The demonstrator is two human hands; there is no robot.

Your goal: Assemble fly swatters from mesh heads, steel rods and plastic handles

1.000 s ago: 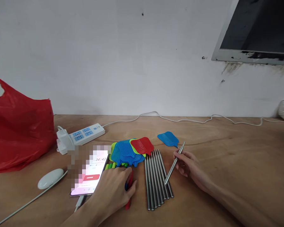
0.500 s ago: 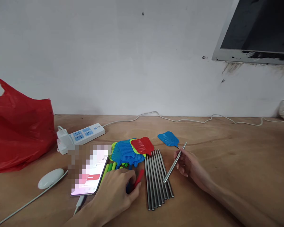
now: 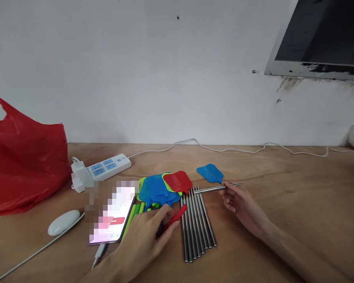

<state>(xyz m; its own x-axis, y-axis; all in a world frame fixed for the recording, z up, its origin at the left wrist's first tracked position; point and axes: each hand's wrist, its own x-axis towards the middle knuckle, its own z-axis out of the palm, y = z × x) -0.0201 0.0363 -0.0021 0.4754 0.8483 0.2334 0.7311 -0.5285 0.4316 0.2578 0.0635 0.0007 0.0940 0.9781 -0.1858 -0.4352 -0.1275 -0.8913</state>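
Note:
My left hand [image 3: 146, 237] is closed on a short red handle piece [image 3: 176, 217], its tip pointing up and right toward a row of several steel rods [image 3: 196, 224] lying side by side on the wooden table [image 3: 283, 204]. My right hand [image 3: 238, 204] pinches one steel rod [image 3: 216, 188], held nearly level above the far ends of the row. Behind lies a pile of blue, green and red swatter heads [image 3: 162, 188]. A single blue swatter head [image 3: 210, 173] lies just beyond my right hand. Green handle pieces [image 3: 135, 212] lie beside the phone.
A lit phone [image 3: 112, 216] lies left of my left hand, with a white mouse [image 3: 64, 222] and a cable. A white power strip [image 3: 98, 169] sits further back. A red plastic bag [image 3: 22, 161] fills the left side. A white cord [image 3: 224, 149] runs along the wall.
My left hand has lifted the red handle piece and swung its tip toward the rods. My right hand has turned its rod from a steep slant to nearly level.

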